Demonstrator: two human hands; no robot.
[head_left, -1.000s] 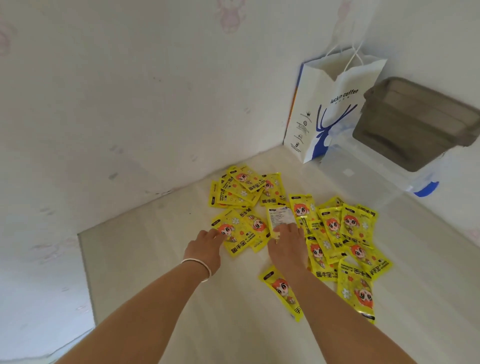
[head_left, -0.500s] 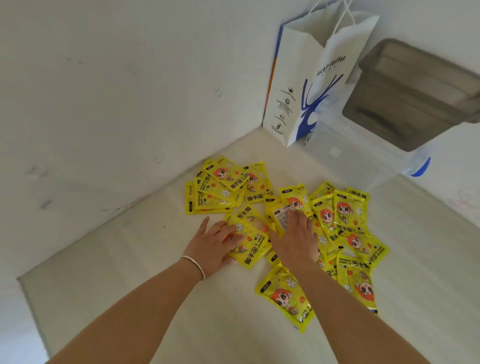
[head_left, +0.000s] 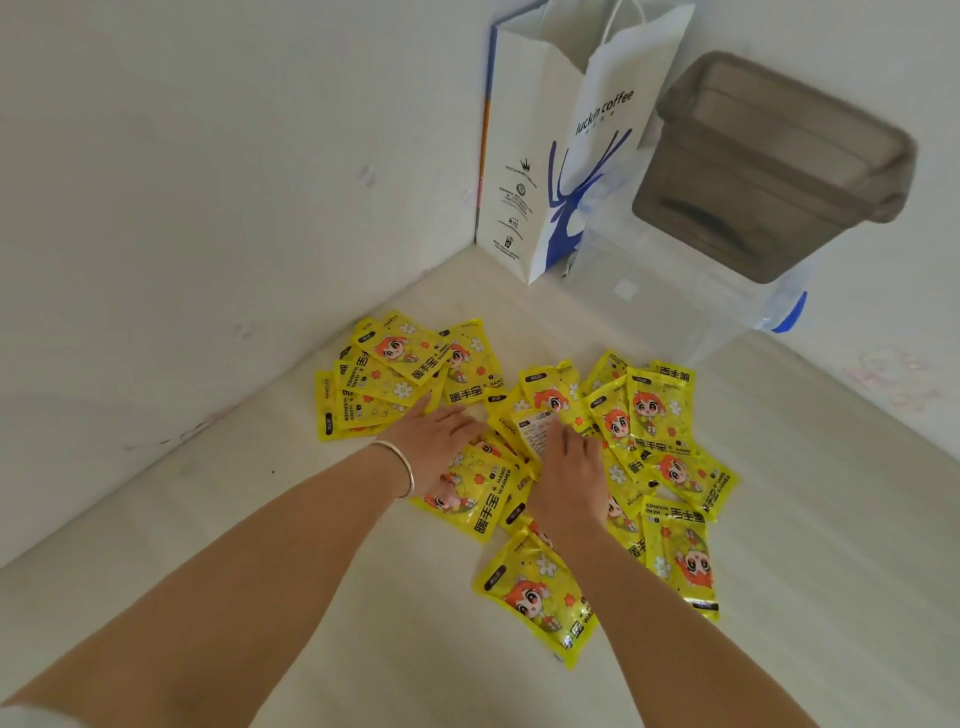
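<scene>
Several yellow hand-warmer packets (head_left: 660, 415) with an orange-haired cartoon figure lie scattered and overlapping on a pale floor. My left hand (head_left: 434, 447), with a silver bangle at the wrist, lies flat with straight fingers on a packet (head_left: 480, 496) in the middle of the pile. My right hand (head_left: 569, 467) rests palm down just to the right, its fingers touching a packet that lies white back up (head_left: 532, 428). One packet (head_left: 537, 595) lies apart, nearest me, partly under my right forearm.
A white paper bag (head_left: 540, 171) with a blue deer print stands in the corner where two white walls meet. Beside it sits a clear plastic box (head_left: 675, 312) with a blue latch, a grey lid (head_left: 774, 166) propped over it.
Both hands slid forward onto the pile; the left moved right onto the middle packet. The view has tilted down and closer.
</scene>
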